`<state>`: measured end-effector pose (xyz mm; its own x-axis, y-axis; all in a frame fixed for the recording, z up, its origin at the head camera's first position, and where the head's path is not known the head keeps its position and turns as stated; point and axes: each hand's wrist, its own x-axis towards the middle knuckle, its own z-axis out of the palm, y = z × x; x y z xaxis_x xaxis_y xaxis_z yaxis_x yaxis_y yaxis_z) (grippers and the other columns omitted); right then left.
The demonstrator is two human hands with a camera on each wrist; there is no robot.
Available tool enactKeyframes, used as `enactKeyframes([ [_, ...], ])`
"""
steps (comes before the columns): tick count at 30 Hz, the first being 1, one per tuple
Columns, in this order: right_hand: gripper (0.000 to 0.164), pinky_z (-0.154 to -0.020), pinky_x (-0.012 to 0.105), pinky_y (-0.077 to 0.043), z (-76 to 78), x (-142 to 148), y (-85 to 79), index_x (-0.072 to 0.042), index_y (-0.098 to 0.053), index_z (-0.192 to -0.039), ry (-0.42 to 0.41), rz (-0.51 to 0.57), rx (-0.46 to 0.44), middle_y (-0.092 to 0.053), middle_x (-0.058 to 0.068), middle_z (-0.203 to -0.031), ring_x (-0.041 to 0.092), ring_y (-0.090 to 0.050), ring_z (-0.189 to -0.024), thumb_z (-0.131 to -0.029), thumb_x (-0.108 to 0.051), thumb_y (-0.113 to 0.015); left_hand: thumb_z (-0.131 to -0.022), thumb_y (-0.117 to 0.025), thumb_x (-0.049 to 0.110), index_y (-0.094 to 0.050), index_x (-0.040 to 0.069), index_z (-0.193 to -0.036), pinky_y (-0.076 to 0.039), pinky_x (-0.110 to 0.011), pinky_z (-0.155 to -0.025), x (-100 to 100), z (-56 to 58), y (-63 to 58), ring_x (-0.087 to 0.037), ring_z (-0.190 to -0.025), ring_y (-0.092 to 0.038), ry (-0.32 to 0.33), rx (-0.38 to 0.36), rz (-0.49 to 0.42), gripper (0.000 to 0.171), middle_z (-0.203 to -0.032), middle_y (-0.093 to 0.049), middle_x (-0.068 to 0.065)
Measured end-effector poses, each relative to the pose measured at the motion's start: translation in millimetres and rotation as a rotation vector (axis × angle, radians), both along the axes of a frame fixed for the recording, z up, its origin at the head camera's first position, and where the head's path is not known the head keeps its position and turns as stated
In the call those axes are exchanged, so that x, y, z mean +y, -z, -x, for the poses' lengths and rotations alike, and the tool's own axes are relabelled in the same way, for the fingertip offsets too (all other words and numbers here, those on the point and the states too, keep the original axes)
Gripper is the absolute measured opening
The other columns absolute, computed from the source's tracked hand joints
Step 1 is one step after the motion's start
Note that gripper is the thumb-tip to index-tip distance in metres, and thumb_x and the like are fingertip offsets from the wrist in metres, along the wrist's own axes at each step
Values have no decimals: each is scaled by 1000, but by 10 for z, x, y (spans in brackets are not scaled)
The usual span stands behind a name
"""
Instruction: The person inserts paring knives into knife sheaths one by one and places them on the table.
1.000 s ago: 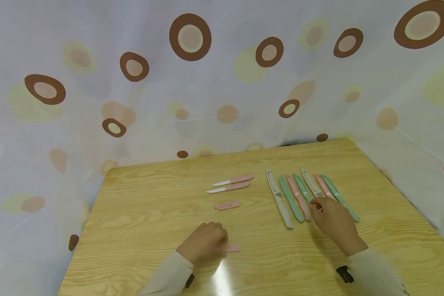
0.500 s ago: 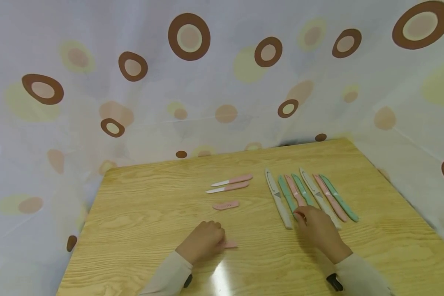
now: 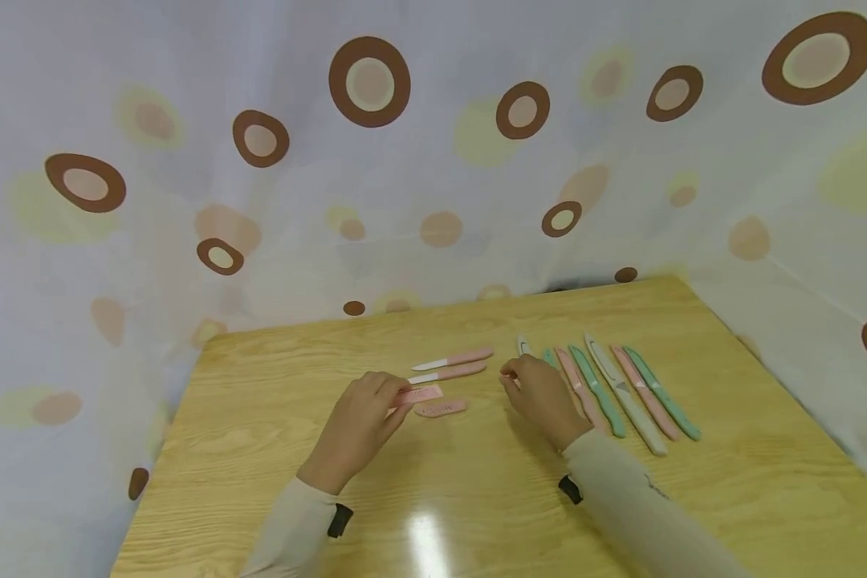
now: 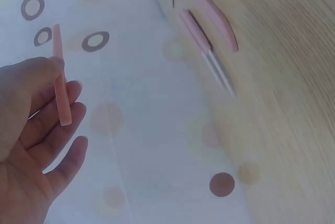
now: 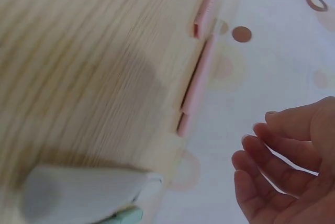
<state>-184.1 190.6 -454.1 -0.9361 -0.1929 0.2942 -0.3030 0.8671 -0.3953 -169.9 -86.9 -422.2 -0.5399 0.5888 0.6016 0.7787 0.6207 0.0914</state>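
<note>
My left hand (image 3: 361, 421) pinches a pink knife sheath (image 4: 61, 98) between thumb and fingers, raised off the table in the left wrist view. In the head view that sheath overlaps the tip of the nearer pink-handled knife (image 3: 464, 370). A second pink-handled knife (image 3: 471, 356) with a white blade lies just behind it. Another pink sheath (image 3: 441, 409) rests on the wood in front. Over the left end of a knife row, my right hand (image 3: 545, 397) has its fingers loosely bent around nothing. It hides most of a white knife (image 3: 523, 345) and a green one (image 3: 549, 358).
To the right, sheathed knives lie side by side: pink (image 3: 576, 380), green (image 3: 598, 393), white (image 3: 627, 396), pink (image 3: 649, 393) and green (image 3: 665, 396). A spotted curtain (image 3: 441, 160) surrounds the wooden table (image 3: 260, 417) at the back and sides.
My left hand has lifted the pink sheath from near the front and carried it away toward the knives. My right hand has moved left across the knife row.
</note>
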Motion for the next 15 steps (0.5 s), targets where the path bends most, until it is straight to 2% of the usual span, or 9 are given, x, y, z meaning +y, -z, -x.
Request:
enactKeyframes([
  [7,16,-75,32,-50,198,-289,103,-4,-68,-100,-96,-89,-114,-63,6,-96,20,-59,-87,-85,-9,-67,-82,-71,14,-63,4,-97,-49,-29,-73,-43,-27,4,-16,-85,-56,2,-4,5,20,-92,-62,-3],
  [15,24,-76,30,-50,448,-496,190,-4,-67,-107,-176,-279,-35,-59,10,-101,24,-52,-91,-83,-4,-67,-81,-71,13,-63,5,-97,-49,-30,-73,-67,-21,-14,-15,-86,-56,-2,6,-11,20,-93,-61,-3],
])
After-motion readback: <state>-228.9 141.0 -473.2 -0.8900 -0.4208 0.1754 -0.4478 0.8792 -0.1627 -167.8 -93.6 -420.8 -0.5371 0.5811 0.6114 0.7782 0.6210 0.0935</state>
